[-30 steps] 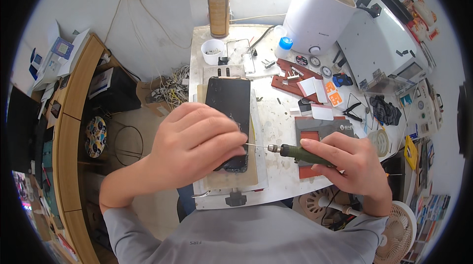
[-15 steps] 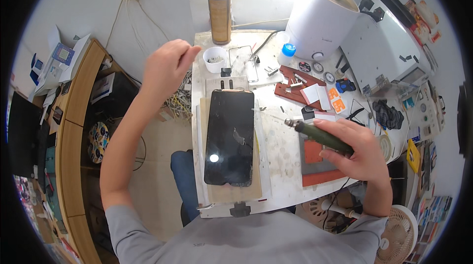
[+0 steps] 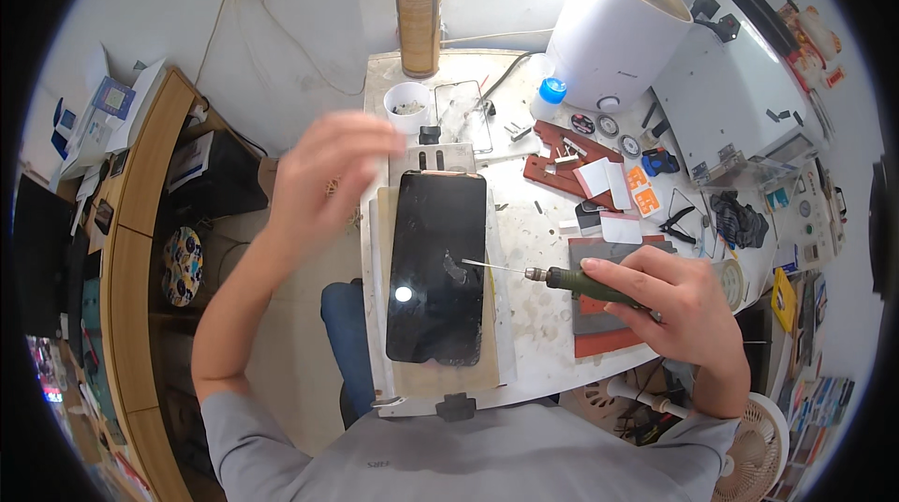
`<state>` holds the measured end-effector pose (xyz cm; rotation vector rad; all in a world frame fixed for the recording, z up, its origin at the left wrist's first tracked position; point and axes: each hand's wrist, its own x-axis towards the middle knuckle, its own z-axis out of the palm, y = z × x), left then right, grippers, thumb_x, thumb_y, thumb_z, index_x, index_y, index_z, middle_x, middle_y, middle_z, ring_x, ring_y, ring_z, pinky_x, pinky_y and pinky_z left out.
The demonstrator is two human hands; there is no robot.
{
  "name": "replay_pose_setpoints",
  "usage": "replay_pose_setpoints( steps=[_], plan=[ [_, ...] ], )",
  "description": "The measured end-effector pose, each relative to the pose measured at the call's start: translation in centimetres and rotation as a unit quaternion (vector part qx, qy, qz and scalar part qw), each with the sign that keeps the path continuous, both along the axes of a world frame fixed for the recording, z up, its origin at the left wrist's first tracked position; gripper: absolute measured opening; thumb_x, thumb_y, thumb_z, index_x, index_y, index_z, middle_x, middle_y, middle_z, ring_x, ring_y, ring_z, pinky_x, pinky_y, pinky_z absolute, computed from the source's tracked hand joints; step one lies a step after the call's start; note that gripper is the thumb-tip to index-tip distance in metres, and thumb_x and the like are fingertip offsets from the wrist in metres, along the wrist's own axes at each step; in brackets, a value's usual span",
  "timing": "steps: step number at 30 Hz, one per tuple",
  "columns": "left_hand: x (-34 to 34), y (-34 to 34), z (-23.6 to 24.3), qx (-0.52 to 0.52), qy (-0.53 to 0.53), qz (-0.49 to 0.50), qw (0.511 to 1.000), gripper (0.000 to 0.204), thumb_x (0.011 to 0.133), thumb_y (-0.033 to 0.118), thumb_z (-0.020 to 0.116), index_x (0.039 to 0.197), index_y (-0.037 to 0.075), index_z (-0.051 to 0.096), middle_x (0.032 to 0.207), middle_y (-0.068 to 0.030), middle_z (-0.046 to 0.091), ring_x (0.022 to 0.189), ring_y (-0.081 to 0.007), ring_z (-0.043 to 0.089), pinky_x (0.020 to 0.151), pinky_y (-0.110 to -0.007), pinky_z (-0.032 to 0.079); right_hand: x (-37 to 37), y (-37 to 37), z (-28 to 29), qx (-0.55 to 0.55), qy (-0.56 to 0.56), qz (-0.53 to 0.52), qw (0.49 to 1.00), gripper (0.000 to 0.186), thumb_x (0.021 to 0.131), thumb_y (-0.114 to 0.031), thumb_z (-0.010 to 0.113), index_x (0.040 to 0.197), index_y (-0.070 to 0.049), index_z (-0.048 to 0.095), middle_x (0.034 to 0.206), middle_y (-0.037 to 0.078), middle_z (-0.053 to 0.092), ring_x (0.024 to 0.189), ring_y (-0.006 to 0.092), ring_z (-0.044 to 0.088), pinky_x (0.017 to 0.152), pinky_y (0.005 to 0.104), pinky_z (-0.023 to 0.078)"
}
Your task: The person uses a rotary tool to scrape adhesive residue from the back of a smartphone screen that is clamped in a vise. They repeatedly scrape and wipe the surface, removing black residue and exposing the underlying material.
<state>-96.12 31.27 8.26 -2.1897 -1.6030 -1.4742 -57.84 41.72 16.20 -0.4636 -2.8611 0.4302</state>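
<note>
A black phone (image 3: 434,315) lies screen up on a tan pad (image 3: 473,373) over a flat holder. A pale smear marks the middle of its dark face, and a bright reflection shows at its left side. From the right, my right hand (image 3: 670,305) grips a dark green rotary tool (image 3: 581,283). Its long thin metal bit points left, with the tip over the phone near the smear; whether it touches, I cannot tell. Blurred by motion, my left hand (image 3: 328,174) hovers left of the phone's top, thumb and fingers apart, nothing visible in it.
A white cup of scraps (image 3: 407,120) and a spray can (image 3: 419,20) stand beyond the phone. Farther right are a blue-capped bottle (image 3: 550,97), a white cylindrical appliance (image 3: 613,38), a brown rack (image 3: 557,185) and pliers (image 3: 678,226). A red-grey mat (image 3: 599,345) lies under my right hand.
The rotary tool has moved left and slightly down, bringing its bit over the phone. My left hand has come right and nearer, and its pinch has loosened.
</note>
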Motion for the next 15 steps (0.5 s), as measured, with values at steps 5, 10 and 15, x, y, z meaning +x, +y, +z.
replay_pose_setpoints(
  steps=[5,10,15],
  plan=[
    [2.8,-5.5,0.3,-0.012,0.131,-0.147,0.980,0.068,0.109,0.063,0.046,0.105,0.005,0.082,0.117,-0.0105,0.079,0.114,-0.0302,0.072,0.110,-0.052,0.046,-0.3,-0.4,0.4,0.001,-0.004,0.004,1.000,0.060,0.077,-0.004,0.084,0.135,-0.015,0.075,0.085,0.005,0.069,0.066,0.0215,0.066,0.057,0.0348,0.051],
    [3.3,-6.4,-0.1,-0.034,0.118,-0.130,0.984,0.069,0.108,0.065,0.046,0.104,0.006,0.083,0.119,-0.0078,0.079,0.116,-0.0289,0.072,0.115,-0.052,0.042,-0.3,-0.9,0.5,0.002,-0.002,0.014,1.000,0.060,0.076,-0.002,0.084,0.135,-0.015,0.075,0.088,0.005,0.071,0.068,0.0213,0.067,0.057,0.0344,0.053],
    [3.4,-6.2,0.2,-0.032,0.136,-0.122,0.983,0.069,0.108,0.065,0.045,0.104,0.007,0.083,0.119,-0.0069,0.079,0.116,-0.0274,0.072,0.117,-0.053,0.040,0.1,-1.3,0.6,0.004,-0.012,0.012,1.000,0.062,0.075,-0.002,0.083,0.135,-0.014,0.074,0.090,0.005,0.071,0.067,0.0213,0.067,0.057,0.0342,0.053]
  ],
)
